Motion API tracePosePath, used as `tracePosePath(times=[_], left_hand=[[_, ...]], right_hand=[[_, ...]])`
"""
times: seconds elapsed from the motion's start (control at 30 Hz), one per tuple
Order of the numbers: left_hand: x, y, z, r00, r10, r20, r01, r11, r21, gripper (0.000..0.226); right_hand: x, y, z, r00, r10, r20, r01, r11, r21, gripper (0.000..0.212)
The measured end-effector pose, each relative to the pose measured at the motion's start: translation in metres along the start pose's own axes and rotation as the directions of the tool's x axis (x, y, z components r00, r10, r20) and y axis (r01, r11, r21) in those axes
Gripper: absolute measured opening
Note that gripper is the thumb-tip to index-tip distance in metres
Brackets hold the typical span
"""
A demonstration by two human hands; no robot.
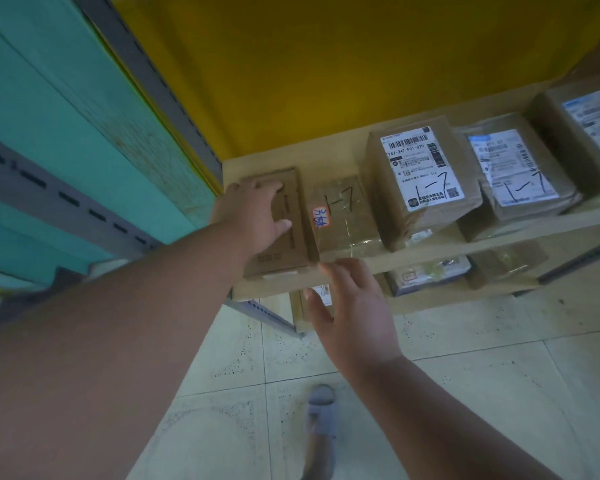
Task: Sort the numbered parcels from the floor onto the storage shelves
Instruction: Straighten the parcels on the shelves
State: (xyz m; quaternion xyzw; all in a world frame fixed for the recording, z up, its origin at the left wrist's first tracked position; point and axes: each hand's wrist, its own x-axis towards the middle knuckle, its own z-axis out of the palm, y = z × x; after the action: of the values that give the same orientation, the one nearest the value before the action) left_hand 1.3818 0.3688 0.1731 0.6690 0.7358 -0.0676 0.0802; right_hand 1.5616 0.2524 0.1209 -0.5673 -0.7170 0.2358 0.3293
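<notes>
1. Our left hand (257,216) lies flat, fingers straight, on the brown parcel (284,237) at the left end of the shelf (430,249).
2. Our right hand (354,313) hovers open just near the shelf edge, holding nothing.
3. Parcels marked "1-7" (342,216) stand rightward.

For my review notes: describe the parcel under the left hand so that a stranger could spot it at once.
Find the wooden shelf against the yellow wall. At its far left end lies a flat brown cardboard parcel, with the left hand resting on top. Unlike its neighbours, it shows no handwritten 1-7 and no white label.
</notes>
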Motion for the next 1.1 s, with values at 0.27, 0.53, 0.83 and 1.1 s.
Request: tracePosePath(times=[0.27, 0.53, 0.83, 1.1], left_hand=[[-0.141, 0.048, 0.039, 0.987, -0.093, -0.127, 0.06, 0.969, -0.241, 0.063], [-0.212, 0.071, 0.09, 0.959, -0.251, -0.13, 0.171, 0.881, -0.441, 0.062], [-0.242, 0.032, 0.191, 0.919, -0.395, 0.01, 0.327, 0.745, -0.582, 0.058], [-0.19, 0.041, 0.306, 0.89, -0.449, 0.081, 0.394, 0.665, -0.635, 0.057]], right_hand=[[-0.028, 0.011, -0.085, 0.99, -0.137, 0.018, 0.136, 0.991, 0.018, 0.043], [-0.042, -0.007, -0.101, 0.944, -0.297, 0.144, 0.299, 0.954, 0.005, 0.042], [-0.05, 0.012, -0.026, 0.846, -0.292, 0.445, 0.338, 0.941, -0.024, 0.044], [-0.023, 0.121, 0.073, 0.748, -0.297, 0.593, 0.406, 0.912, -0.055, 0.041]])
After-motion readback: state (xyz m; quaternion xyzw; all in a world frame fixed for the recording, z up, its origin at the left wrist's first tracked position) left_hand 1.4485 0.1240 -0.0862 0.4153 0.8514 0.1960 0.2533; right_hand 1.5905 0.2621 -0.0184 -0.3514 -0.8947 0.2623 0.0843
